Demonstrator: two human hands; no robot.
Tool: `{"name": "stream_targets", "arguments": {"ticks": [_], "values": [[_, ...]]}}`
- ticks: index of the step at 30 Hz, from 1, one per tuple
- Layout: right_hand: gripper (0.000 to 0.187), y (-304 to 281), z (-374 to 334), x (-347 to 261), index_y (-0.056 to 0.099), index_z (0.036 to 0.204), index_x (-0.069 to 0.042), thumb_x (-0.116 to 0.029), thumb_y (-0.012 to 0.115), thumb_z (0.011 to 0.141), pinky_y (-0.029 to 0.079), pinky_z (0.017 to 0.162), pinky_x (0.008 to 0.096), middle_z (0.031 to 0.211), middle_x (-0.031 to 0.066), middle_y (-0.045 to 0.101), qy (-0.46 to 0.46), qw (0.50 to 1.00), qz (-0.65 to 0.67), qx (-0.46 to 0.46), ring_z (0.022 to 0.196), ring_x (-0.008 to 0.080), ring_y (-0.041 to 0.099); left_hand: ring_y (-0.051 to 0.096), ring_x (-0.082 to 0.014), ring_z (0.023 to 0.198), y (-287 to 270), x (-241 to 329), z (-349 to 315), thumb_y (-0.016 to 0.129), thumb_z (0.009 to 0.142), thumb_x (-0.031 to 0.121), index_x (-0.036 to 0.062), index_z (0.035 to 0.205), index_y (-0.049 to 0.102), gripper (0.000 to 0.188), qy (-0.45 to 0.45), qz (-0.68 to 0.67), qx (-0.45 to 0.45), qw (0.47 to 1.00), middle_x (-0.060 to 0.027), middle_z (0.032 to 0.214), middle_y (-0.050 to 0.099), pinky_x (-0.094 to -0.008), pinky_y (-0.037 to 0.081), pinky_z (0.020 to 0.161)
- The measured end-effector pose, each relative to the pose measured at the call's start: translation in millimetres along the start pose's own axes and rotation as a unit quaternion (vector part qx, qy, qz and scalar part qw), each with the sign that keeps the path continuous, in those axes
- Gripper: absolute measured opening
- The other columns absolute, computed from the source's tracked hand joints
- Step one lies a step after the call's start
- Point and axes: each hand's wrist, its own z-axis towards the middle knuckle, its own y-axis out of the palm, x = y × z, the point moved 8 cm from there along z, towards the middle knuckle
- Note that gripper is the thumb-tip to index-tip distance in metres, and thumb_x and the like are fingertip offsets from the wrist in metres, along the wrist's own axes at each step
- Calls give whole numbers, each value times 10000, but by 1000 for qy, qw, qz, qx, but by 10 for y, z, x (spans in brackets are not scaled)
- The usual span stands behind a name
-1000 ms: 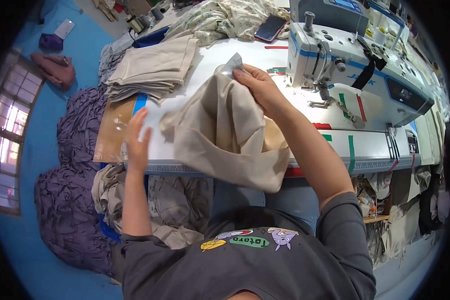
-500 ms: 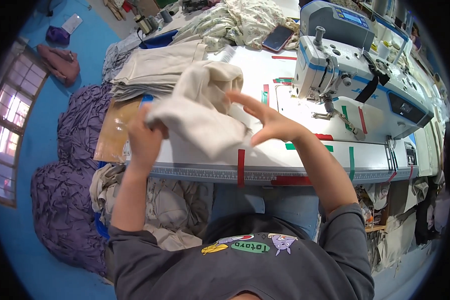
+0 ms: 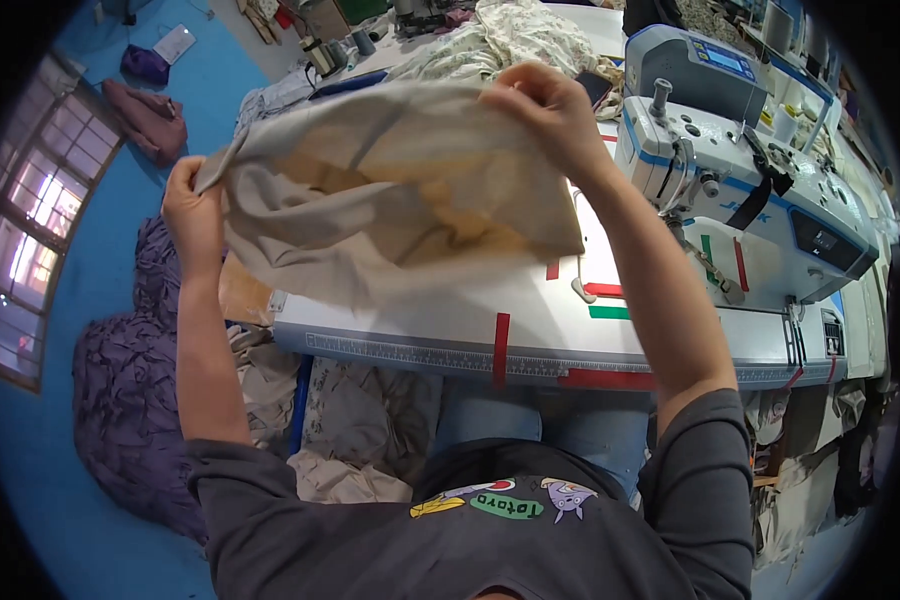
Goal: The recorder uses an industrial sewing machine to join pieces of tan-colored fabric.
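Beige cloth (image 3: 395, 195) has spread wide; left fingers (image 3: 183, 178) and right fingers (image 3: 542, 86) grip it.

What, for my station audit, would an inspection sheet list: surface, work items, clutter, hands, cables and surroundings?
Surface: white table, red tape and green tape on it, ruler along its front edge.
Work items: beige cloth, held spread and partly blurred; sewing machine at right.
Clutter: floral fabric heaped behind the cloth.
Hands: left hand grips the cloth's left end; right hand, its upper right.
Cables: none clearly identifiable.
Surroundings: purple fabric heap and barred window at left.
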Motion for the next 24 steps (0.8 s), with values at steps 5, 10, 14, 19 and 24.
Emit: {"name": "stream_targets", "arguments": {"ticks": [5,10,14,19,24], "values": [[221,351,107,72,673,998,-137,-62,623,796,532,753,453,955,148,668,-138,924,-333,-132,841,385,654,570,-149,760,-452,-535,-11,639,862,6,36,907,617,58,-1,162,29,986,-37,802,599,-288,476,713],[168,-232,331,421,668,951,-68,-35,612,795,508,800,439,963,185,669,1,957,-234,172,918,385,650,613,-204,832,-988,303,-375,651,812,-32,37,988,605,194,99,177,149,968,-89,958,599,-311,512,743],[243,-48,-169,1404,679,1036,23,-131,608,863,497,791,306,932,131,705,159,981,-37,100,892,220,668,639,-249,872,-596,461,-1153,645,807,-50,39,1030,618,241,120,271,-114,948,-107,980,610,-332,520,773],[224,241,-1054,2113,651,1095,-18,-123,555,921,536,673,281,895,47,684,405,891,199,50,748,150,658,659,-294,922,137,252,-2209,659,830,12,24,1063,625,235,-103,93,-548,825,-138,994,633,-351,529,758],[222,161,-1218,2098,652,1097,-44,-46,511,926,511,696,230,885,31,687,366,910,185,63,762,109,647,668,-236,853,915,1116,-2006,660,880,61,8,1120,622,250,-35,-116,-517,848,-132,1009,635,-321,545,699]]}}
